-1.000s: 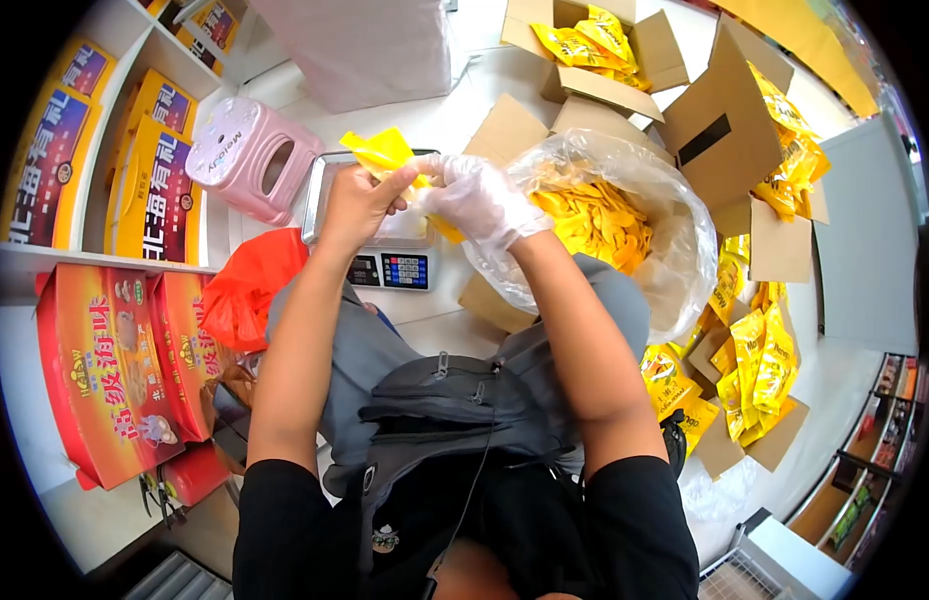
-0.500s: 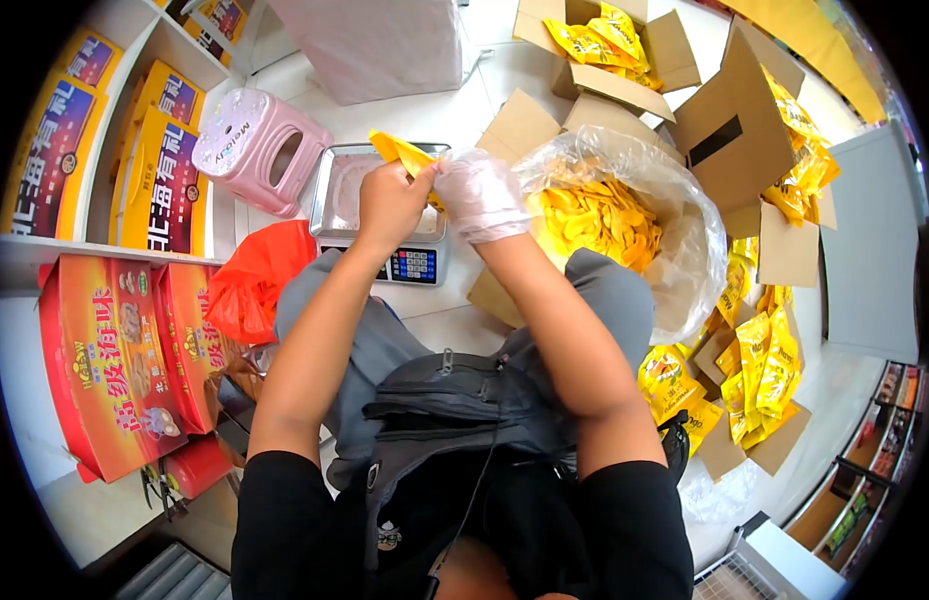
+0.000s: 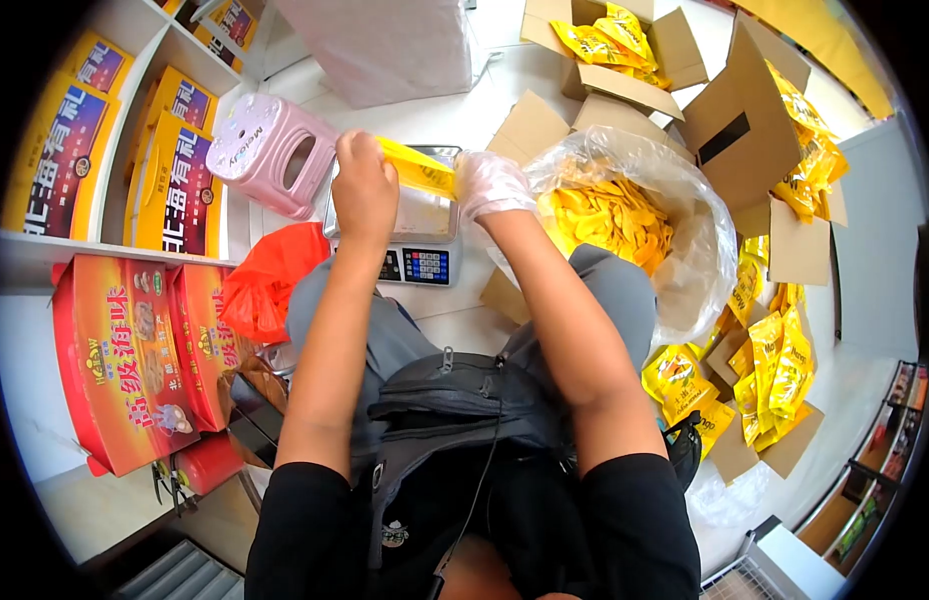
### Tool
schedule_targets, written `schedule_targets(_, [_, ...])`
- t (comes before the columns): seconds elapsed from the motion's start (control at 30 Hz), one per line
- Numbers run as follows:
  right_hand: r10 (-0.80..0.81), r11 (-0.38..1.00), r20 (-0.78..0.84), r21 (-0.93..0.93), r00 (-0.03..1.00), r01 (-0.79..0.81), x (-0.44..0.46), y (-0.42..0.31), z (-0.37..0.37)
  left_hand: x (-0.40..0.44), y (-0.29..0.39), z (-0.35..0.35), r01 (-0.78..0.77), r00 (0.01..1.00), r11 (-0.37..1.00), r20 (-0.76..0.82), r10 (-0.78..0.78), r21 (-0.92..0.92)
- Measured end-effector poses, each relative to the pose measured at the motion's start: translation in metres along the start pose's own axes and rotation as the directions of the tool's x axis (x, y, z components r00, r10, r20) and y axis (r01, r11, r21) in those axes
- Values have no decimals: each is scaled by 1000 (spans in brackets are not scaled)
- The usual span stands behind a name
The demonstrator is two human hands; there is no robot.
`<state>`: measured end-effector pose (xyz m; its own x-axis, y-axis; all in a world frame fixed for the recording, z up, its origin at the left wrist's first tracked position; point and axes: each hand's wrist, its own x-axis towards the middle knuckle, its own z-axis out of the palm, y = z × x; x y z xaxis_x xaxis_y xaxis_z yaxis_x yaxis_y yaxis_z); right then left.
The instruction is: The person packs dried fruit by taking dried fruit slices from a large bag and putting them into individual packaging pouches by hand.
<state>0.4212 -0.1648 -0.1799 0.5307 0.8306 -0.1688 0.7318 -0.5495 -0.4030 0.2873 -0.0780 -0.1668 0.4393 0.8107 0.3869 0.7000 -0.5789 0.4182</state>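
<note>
Yellow, bright and glossy — that's the pouch (image 3: pixel 422 168), stretched in a narrow band between two hands, up above the steel tray of the digital scale (image 3: pixel 426 262). The bare left hand (image 3: pixel 366 185) curls its fingers in and pinches one end; the right hand (image 3: pixel 493 185), wrapped in a thin clear glove, grips the other end, though exactly how those gloved fingertips sit I cannot tell from here. The hands are apart, with the pouch spanning the gap, and the scale's dark keypad shows below, toward the knees.

Over by the right forearm, here's a big clear plastic bag (image 3: pixel 697 265), its mouth wide and crinkled, loaded with yellow-orange slices (image 3: pixel 615 222). It sits just beside the right knee, cardboard flaps poking out around it. Beyond that, an open carton (image 3: pixel 750 135) leans with filled yellow packets (image 3: pixel 813 160) at its side, and farther out another open box (image 3: pixel 625 88) carries more of them. Close to the right elbow — more printed packets (image 3: pixel 775 370), slumped in a low box.

Now the left side: a pink stool (image 3: pixel 275 155) stands right by the scale, a red plastic bag (image 3: pixel 275 280) bunches near the left knee, and red gift boxes (image 3: pixel 120 360) stand next to it, below the white shelf (image 3: pixel 110 240).
</note>
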Motion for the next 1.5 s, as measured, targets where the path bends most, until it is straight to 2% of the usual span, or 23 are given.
schedule_targets(0.07, [2,1000,11,9,1000,-2,1,3,-7,-3,9,-4,-225,974,974,-36,224,-19])
schedule_targets(0.17, [19,999,20,47,1000,-20,4,8,-16,0,-4,0,-333,943,942,-6,333,-28])
schedule_targets(0.3, [17,999,91,33,996,-20,2,12,-19,0,-5,-4,-250,964,932,26,266,-264])
schedule_targets(0.37, [18,999,98,40,995,-22,5,16,-17,-5,1,-10,-391,908,846,2,420,-362])
schedule_targets(0.5, [-42,999,112,17,993,40,9,18,-12,-9,0,-4,-379,906,858,51,421,-347])
schedule_targets(0.57, [-89,996,126,-15,988,91,9,12,-8,-8,-15,13,-288,957,952,-54,284,-102])
schedule_targets(0.63, [-146,987,150,-48,978,154,3,4,-4,-7,-22,11,-216,974,964,37,224,-154])
schedule_targets(0.7, [-31,997,136,-60,990,39,-9,1,-11,-3,-21,6,-113,972,969,180,154,-221])
schedule_targets(0.73, [-40,996,140,-68,989,50,-8,-1,-11,0,-23,7,-102,975,970,173,142,-221])
schedule_targets(0.8, [21,975,10,-222,1000,-18,-6,-5,-11,2,-26,10,-82,949,969,279,148,-234])
schedule_targets(0.87, [-34,961,-47,-276,998,20,-14,-13,-18,0,-19,9,-124,971,965,173,166,-232])
schedule_targets(0.93, [-414,909,-362,-203,835,363,-26,-18,-21,3,-12,7,-84,986,977,124,110,-195])
schedule_targets(0.97, [-425,904,-351,-214,835,370,-31,-23,-18,5,-13,12,-12,991,977,128,40,-212])
schedule_targets(1.0, [-560,798,-455,-72,693,598,-35,-29,-14,5,-14,13,2,992,975,125,26,-222])
schedule_targets(1.03, [-633,612,-569,46,525,789,-36,-33,-10,6,-11,8,-95,989,968,85,117,-233])
schedule_targets(1.07, [-648,608,-551,42,526,793,-35,-32,-6,5,-9,5,-189,978,953,44,205,-238])
schedule_targets(1.13, [-415,856,-196,248,888,454,-28,-22,2,0,2,8,-227,972,928,-14,233,-296])
schedule_targets(1.17, [-442,878,-9,200,897,434,-26,-13,-1,-6,11,8,-260,959,907,19,282,-330])
schedule_targets(1.2, [-450,877,7,192,893,440,-13,12,13,-13,19,6,-288,943,885,54,329,-366])
schedule_targets(1.23, [-639,719,158,-227,753,657,7,45,37,-19,23,3,-272,948,888,53,313,-372])
schedule_targets(1.33, [-484,830,321,-129,814,543,22,41,22,-35,41,-4,-356,900,817,70,431,-453])
schedule_targets(1.4, [-438,856,356,-116,825,505,27,28,17,-54,57,-6,-533,817,685,-91,569,-497])
schedule_targets(1.5, [-419,857,394,-126,818,499,37,10,19,-72,68,-21,-418,857,641,-43,514,-644])
